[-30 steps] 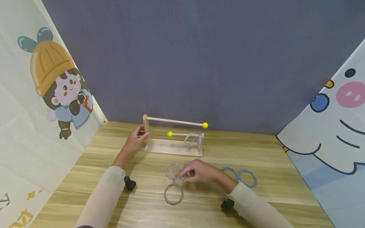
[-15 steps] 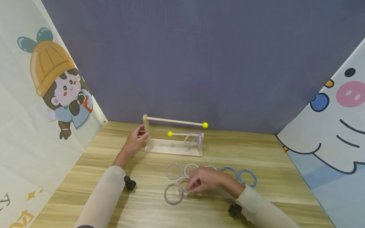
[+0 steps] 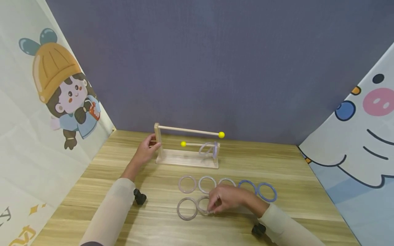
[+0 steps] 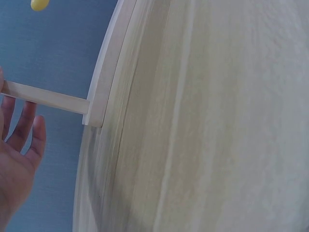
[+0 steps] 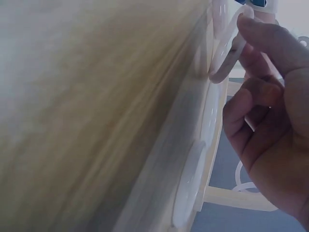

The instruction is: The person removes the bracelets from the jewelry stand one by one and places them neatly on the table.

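My left hand (image 3: 145,150) grips the left post (image 4: 48,98) of a small wooden stand (image 3: 184,158), thumb in front and fingers behind. The stand has two horizontal rods with yellow ball ends. Pale purple rings (image 3: 215,151) hang at the right end of the lower rod. Low over the table, my right hand (image 3: 227,198) pinches a translucent ring (image 5: 226,65) between thumb and fingertips; in the right wrist view it stands tilted against the surface. Just left of it lies a greyish ring (image 3: 178,211). The right hand partly hides the held ring in the head view.
Behind the right hand a row of rings lies flat: a pinkish ring (image 3: 179,184), a white ring (image 3: 199,186), another pale ring (image 3: 227,179) and two blue rings (image 3: 267,183). A dark cloth wall (image 3: 197,68) rises behind the wooden table (image 3: 154,225).
My right hand has moved toward me and slightly right with the translucent ring, away from the back row to beside the greyish ring. The left hand and stand have stayed put.
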